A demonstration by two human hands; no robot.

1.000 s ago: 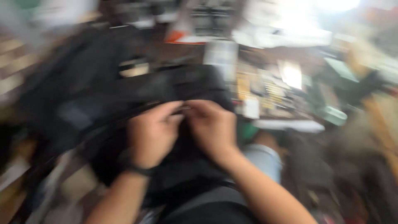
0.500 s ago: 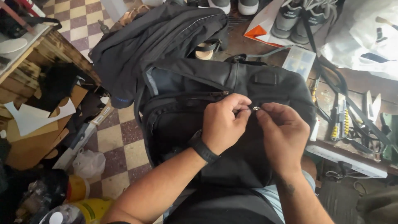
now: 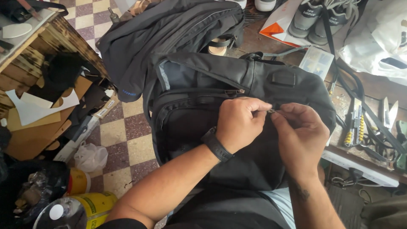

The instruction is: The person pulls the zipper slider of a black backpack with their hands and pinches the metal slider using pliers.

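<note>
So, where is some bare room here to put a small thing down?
Bare patch: the checkered tile floor between the black backpack and the white plastic bag. Crowded: the wooden workbench with tools and straps, and the cardboard scraps at left.

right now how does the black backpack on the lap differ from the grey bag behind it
The black backpack sits upright on the lap, both hands pinching its zipper; the grey bag lies slumped on the floor, untouched. The black backpack's front pocket gapes open; the grey bag looks closed. Both are dark fabric with zippers.

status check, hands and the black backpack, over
Left hand and right hand both pinching the zipper pull. Black backpack on lap, front pocket open. Nothing blocking.
</note>
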